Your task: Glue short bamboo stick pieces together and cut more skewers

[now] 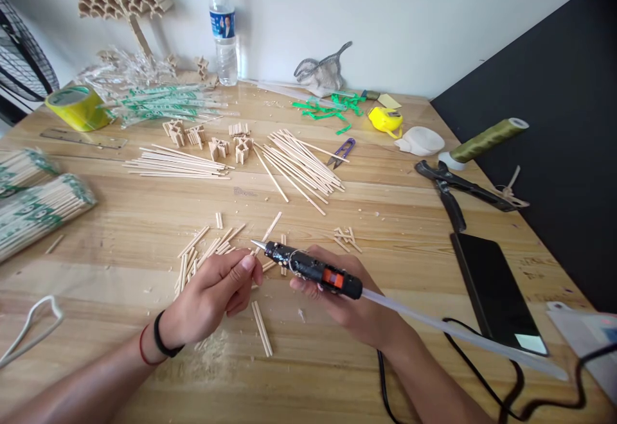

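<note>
My right hand [347, 295] is wrapped round a black glue gun [308, 270], whose metal tip points left and whose clear glue stick trails to the right. Pinched in my left hand [222, 289] is a short wooden stick [272, 226], slanting up to the right just beyond the gun's tip. Short cut sticks [193, 260] lie in a loose pile behind and beside my left hand. A stick pair [261, 329] rests on the table between my wrists, and another pair [283, 254] lies just behind the gun.
Long sticks [303, 167], small glued pieces [219, 148] and purple snips [342, 153] lie farther back. A bottle [225, 45] stands by the wall. At right are pliers-like cutters [450, 202], a black phone [499, 289] and cables.
</note>
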